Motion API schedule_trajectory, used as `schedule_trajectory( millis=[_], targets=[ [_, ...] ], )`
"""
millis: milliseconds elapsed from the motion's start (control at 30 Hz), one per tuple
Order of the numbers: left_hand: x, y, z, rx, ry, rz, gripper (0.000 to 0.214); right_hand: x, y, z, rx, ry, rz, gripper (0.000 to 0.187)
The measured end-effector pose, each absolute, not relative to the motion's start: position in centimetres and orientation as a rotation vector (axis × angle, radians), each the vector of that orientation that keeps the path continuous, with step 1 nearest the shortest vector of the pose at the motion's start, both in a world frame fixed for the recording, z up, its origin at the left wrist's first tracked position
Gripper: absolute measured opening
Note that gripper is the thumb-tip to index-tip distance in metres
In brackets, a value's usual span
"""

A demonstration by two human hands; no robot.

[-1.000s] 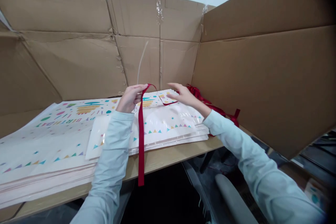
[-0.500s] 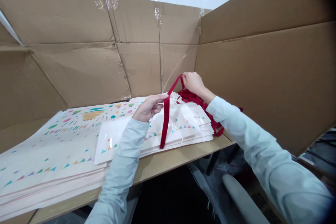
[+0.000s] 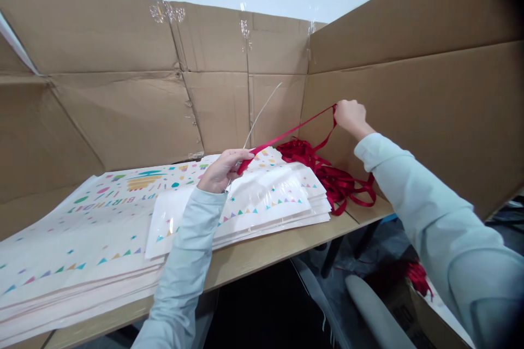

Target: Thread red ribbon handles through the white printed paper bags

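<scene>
A red ribbon (image 3: 292, 131) runs taut and slanting between my two hands. My left hand (image 3: 223, 170) pinches it near one end above the printed sheets. A thin white wire-like piece (image 3: 262, 110) passes up through the same hand and leans towards the cardboard; its exact kind is unclear. Higher and to the right, my right hand (image 3: 351, 116) is closed on the ribbon, and a length of it hangs from there to a tangled heap of red ribbon (image 3: 339, 181). Below my left hand lies a stack of white sheets in clear plastic (image 3: 282, 196) with coloured pennants.
A larger stack of printed birthday sheets (image 3: 102, 229) covers the table's left side. Cardboard walls (image 3: 221, 109) enclose the back and right. Past the table's front edge (image 3: 254, 270) are a grey chair armrest (image 3: 376, 305) and an open box (image 3: 434, 311) with red material.
My right hand has moved right, drawing the ribbon out long. The ribbon end that hung below my left hand is now much shorter. My left hand has shifted slightly left.
</scene>
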State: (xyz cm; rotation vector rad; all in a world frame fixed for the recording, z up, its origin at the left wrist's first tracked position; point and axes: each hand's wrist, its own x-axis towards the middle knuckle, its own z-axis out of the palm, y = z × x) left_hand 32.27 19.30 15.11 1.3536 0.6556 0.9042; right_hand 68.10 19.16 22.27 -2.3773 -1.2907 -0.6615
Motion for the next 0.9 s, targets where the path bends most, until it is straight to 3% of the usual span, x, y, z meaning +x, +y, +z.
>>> schedule_trajectory(
  millis=[200, 300, 433, 567, 700, 900],
  targets=[
    [31.7, 20.1, 15.1, 1.41, 0.634, 0.943, 0.025, 67.7, 18.1, 22.8, -2.406, -1.29, -0.636, 0.032],
    [31.6, 20.1, 15.1, 1.526, 0.668, 0.863, 0.024, 63.9, 18.2, 22.0, -2.292, -1.487, -0.661, 0.044],
    [31.6, 19.8, 15.1, 1.679, 0.673, 0.692, 0.023, 55.6, 18.0, 20.4, -1.48, -2.164, -0.851, 0.055],
    [31.5, 19.8, 15.0, 1.78, 0.666, 0.639, 0.023, 49.5, 17.6, 19.7, -0.952, -2.662, -0.755, 0.027],
    [30.8, 20.4, 15.0, 1.958, 0.647, 0.616, 0.022, 49.0, 17.5, 19.6, -0.988, -2.807, -0.442, 0.027],
    [28.8, 21.7, 15.1, 2.093, 0.839, 0.877, 0.018, 52.6, 16.8, 19.6, -1.484, -2.523, -0.702, 0.026]
  ],
)
